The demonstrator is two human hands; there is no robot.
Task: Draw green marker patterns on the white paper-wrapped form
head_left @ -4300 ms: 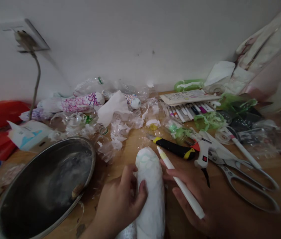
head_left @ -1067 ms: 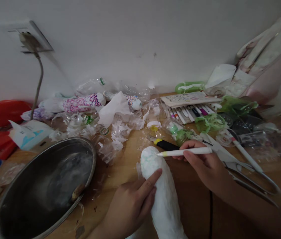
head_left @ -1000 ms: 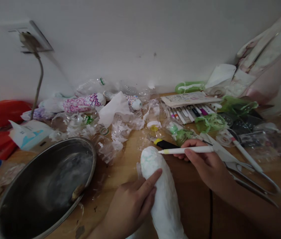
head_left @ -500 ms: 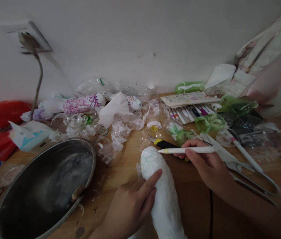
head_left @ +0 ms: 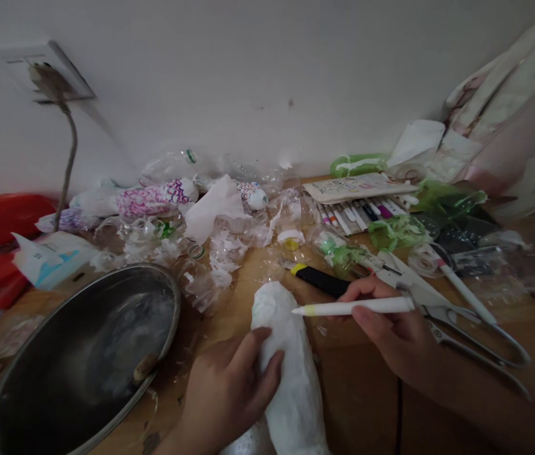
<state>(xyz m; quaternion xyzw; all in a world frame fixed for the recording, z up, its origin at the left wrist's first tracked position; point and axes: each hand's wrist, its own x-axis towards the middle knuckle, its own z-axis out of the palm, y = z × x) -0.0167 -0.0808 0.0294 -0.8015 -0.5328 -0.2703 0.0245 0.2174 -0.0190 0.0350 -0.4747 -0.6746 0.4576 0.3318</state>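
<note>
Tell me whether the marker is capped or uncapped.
Uncapped: the marker in the right hand shows its narrow tip bare beyond a yellow band.

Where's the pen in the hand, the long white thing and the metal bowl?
Pen [head_left: 331, 309]: head view, white barrel.
Long white thing [head_left: 293, 376]: head view, mid-body.
Metal bowl [head_left: 35, 373]: head view, inner wall.

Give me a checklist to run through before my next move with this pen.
1. Pen gripped in right hand: ok.
2. White form has left hand on it: ok.
3. Pen tip touching the form: cannot tell; it overlaps the form's right edge in view.
4. Cutter well away from right hand: not ok, it lies right beside it.
5. Scissors free of right arm: cannot tell; the arm hides part.
</note>
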